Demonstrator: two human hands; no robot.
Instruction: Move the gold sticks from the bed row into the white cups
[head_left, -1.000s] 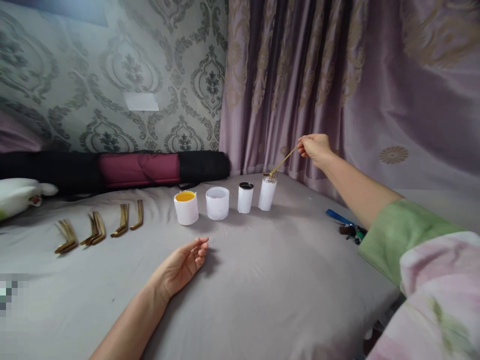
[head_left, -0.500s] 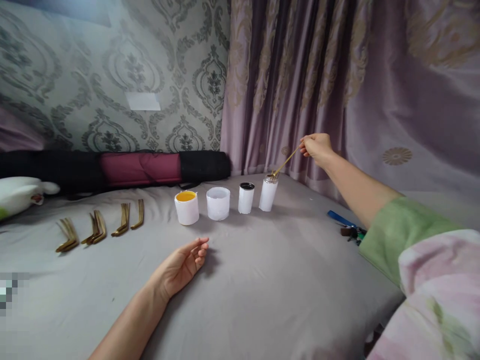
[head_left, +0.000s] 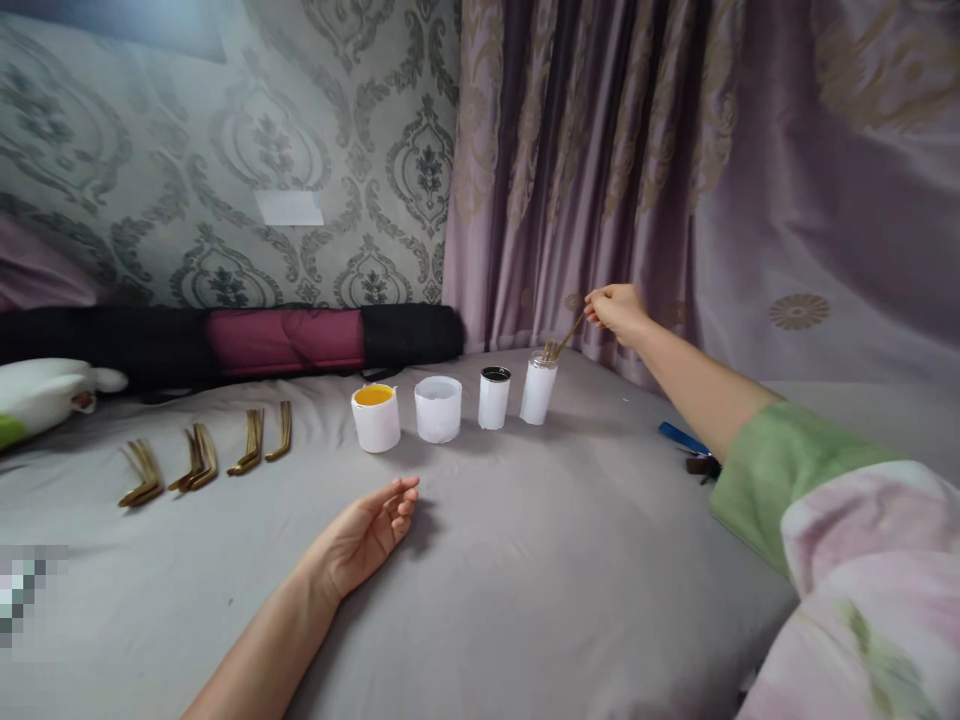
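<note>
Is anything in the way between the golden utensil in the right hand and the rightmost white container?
Nothing visible stands between them: the golden utensil held by the right hand slants down to the rightmost white container. Golden prongs showing at its mouth might crowd the opening.

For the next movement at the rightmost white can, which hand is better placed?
Probably the right hand: it holds a thin gold stick at the mouth of the rightmost can. The left hand is empty and farther from that can.

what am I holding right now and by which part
Your right hand holds a thin golden utensil by its upper end, the other end at the rightmost white can. Your left hand holds nothing.
</note>
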